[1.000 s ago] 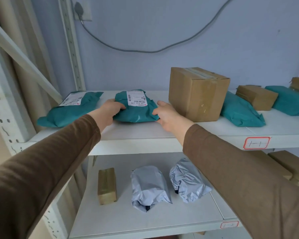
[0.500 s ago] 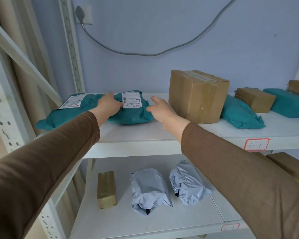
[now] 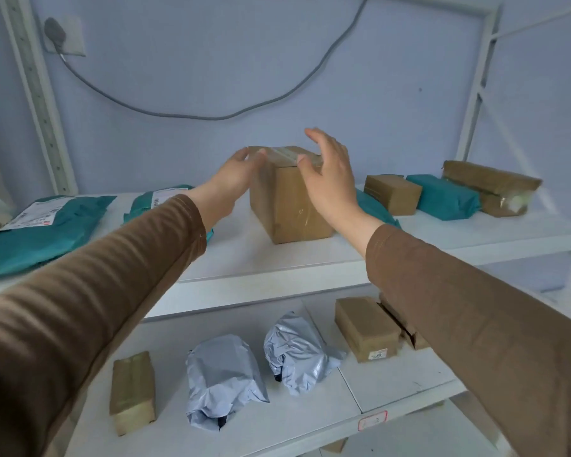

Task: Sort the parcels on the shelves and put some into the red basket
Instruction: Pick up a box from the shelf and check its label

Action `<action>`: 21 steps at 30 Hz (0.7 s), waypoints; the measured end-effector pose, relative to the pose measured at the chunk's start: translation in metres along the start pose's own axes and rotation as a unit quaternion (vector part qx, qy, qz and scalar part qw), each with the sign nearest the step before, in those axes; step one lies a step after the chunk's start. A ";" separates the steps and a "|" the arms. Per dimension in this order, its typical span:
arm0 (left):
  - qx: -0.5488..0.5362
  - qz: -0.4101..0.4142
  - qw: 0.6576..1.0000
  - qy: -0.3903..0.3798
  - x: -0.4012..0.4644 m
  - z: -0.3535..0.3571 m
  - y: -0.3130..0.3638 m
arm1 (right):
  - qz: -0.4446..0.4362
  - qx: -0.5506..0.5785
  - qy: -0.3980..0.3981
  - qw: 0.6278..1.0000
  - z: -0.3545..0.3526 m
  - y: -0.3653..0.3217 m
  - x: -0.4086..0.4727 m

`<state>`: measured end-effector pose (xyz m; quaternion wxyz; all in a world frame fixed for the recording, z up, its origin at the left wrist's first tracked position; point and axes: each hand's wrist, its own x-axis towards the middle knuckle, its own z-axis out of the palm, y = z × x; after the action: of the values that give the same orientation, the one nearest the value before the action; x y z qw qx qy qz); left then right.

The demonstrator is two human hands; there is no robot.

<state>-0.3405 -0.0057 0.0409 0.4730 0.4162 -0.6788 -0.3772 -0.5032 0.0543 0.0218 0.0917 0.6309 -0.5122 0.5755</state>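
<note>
On the upper shelf point(image 3: 310, 258), left hand point(image 3: 234, 174) and right hand point(image 3: 328, 179) flank the tall cardboard box point(image 3: 285, 199), fingers spread, palms facing its sides; neither visibly clamps it, contact uncertain. Teal mailers point(image 3: 43, 232) lie left of the box, another teal mailer point(image 3: 442, 196) and small brown boxes point(image 3: 393, 192) right. Lower shelf point(image 3: 393, 380) holds two grey poly bags point(image 3: 223, 380) and taped brown parcels point(image 3: 132, 390). Red basket: not in view. Judgement: sorting appears early; no parcel visibly set aside for the basket, most remain shelved.
</note>
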 end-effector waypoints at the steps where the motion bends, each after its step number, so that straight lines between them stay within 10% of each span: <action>1: -0.011 -0.010 1.000 -0.005 0.003 0.013 0.004 | 0.045 0.018 -0.003 0.999 -0.009 0.011 0.004; 8: -0.104 -0.116 0.987 0.040 0.014 0.066 0.007 | 0.395 0.288 -0.192 0.851 -0.031 0.059 0.023; 21: -0.137 0.107 0.977 0.122 -0.139 0.127 0.031 | 0.316 0.457 -0.161 0.816 -0.101 0.062 -0.063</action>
<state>-0.4400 0.1494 -0.0108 0.6422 0.3155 -0.5984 -0.3605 -0.6018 0.1309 -0.0264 -0.4779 0.4868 -0.3689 0.6313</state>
